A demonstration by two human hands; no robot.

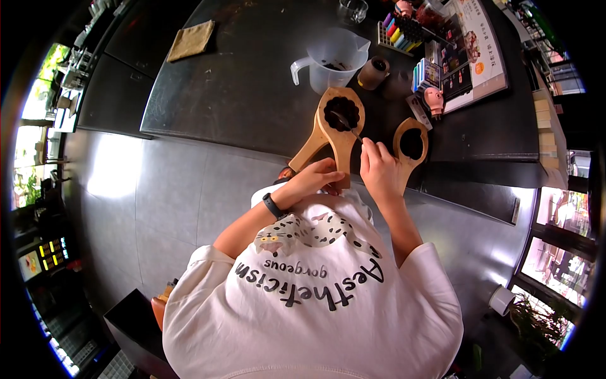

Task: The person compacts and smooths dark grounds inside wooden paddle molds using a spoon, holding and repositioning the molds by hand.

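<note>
A wooden mould point(344, 144) with a scalloped cavity stands at the near table edge, dark material inside it. My left hand point(317, 177) is closed around the lower part of its handle. Between the fingers of my right hand point(379, 165) is a thin, dark spoon point(356, 133), its end down in the cavity. Partly under this mould, a second wooden handle point(305, 149) slants to the lower left. Just right of my right hand lies another wooden mould point(419, 123), with a dark rounded cavity.
Beyond the moulds stand a translucent measuring jug point(325, 76) with dark bits inside and a brown cup point(374, 73). A folded tan cloth point(191, 40) lies far left. Coloured markers point(399, 35), a pink figurine point(434, 100) and a printed board point(483, 50) occupy the right.
</note>
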